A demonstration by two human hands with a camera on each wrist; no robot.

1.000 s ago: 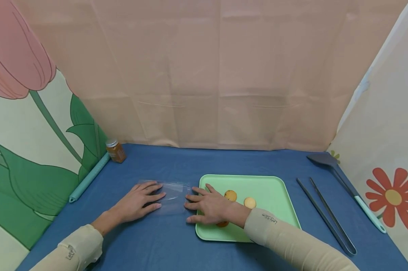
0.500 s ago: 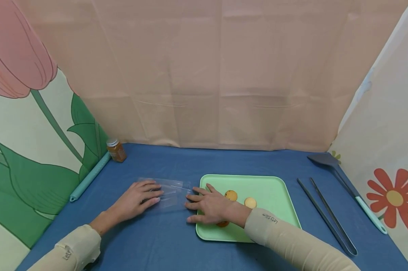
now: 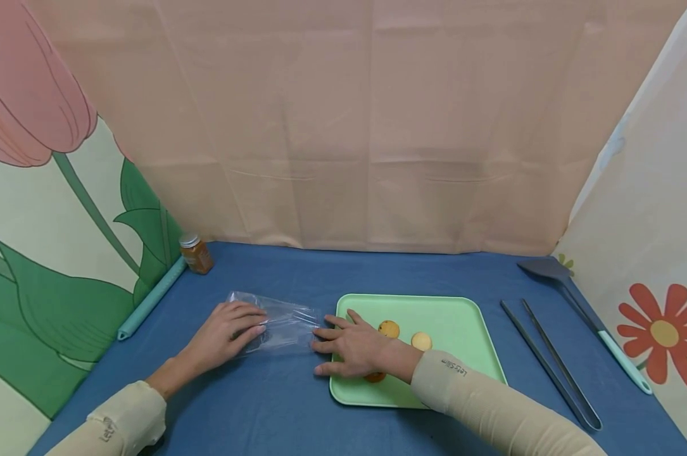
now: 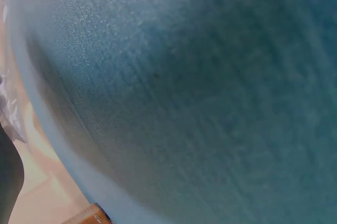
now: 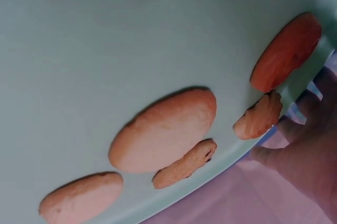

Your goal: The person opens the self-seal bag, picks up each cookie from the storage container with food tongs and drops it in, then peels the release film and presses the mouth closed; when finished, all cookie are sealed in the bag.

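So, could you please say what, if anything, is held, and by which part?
The left hand touches the clear plastic bag near its left end, grip unclear; the spread right hand grips nothing.

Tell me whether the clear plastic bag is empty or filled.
Empty, as far as visible: the clear plastic bag shows only blue cloth through it.

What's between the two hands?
Crinkled clear plastic, a sheet or bag, lies between the left hand and the right hand, over the blue cloth; the head view shows it.
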